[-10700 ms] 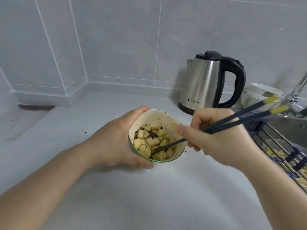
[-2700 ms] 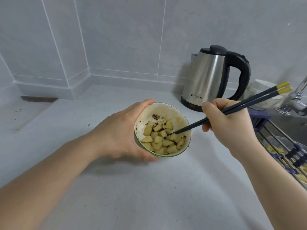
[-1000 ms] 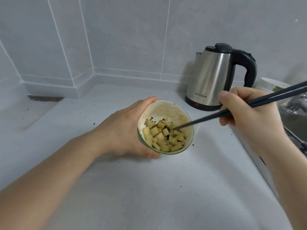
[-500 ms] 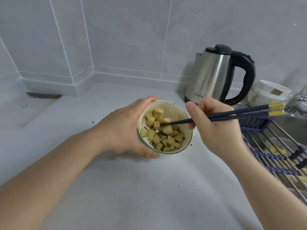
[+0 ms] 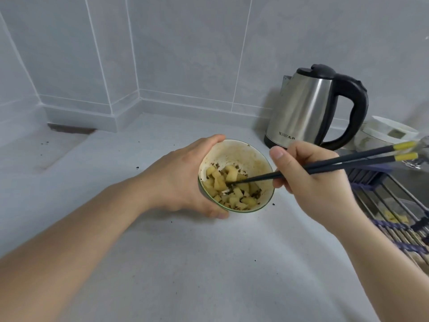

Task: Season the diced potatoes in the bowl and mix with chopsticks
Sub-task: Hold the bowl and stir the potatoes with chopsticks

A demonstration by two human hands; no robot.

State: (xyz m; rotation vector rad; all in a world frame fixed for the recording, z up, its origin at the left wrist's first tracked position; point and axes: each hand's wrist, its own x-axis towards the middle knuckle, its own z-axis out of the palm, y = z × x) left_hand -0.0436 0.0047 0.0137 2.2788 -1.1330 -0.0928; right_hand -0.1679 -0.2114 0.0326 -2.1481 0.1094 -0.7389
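Gripping: my right hand (image 5: 318,182) pinches the chopsticks (image 5: 325,165), tips down among the diced potatoes (image 5: 232,189).
Left hand (image 5: 178,180): curled round the bowl (image 5: 241,154), tilting it toward me on the table (image 5: 185,263).
Potatoes: speckled with dark seasoning.
Behind: kettle (image 5: 308,108); rack (image 5: 394,205) to the right.

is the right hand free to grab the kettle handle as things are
Probably not yet: the right hand grips the chopsticks, whose tips are in the bowl. The path itself looks open; the kettle stands just behind, its handle unobstructed.
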